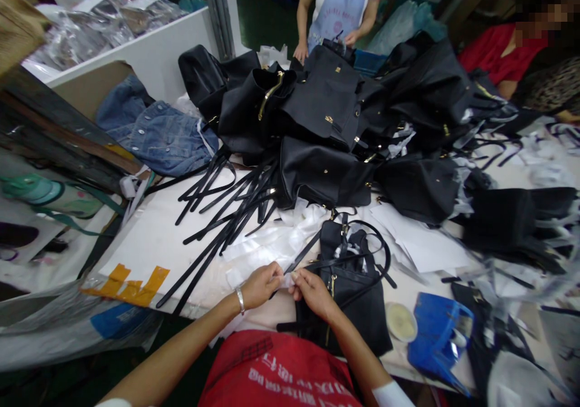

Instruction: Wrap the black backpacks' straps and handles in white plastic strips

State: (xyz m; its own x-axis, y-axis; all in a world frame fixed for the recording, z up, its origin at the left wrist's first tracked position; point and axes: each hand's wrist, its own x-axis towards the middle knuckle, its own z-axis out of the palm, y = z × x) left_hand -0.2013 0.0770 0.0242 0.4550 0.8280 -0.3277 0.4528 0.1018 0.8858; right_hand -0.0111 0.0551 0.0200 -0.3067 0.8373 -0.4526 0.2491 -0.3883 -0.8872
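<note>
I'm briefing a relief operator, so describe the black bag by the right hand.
Find the big heap of black bags. Below it, by the right hand, lies one black bag. Of all the bags, it is nearest the red apron, with a looped strap and gold zip.

- Left hand (261, 285) and right hand (312, 293): fingertips pinched on a small white piece (287, 281), beside a black strap (304, 252).
- Just right of the fingers: black backpack (357, 322), lying on the table (140, 232).
- Further right of the fingers: round tub (401, 322) with pale contents; blue pouch (432, 328) next to it.
- Left of the fingers: loose black straps (212, 261); orange tape (156, 285) at table edge.
- Beyond the fingers: piled black bags (319, 96); denim item (167, 135), further left.
- Well beyond the fingers: person in blue apron (338, 9).
</note>
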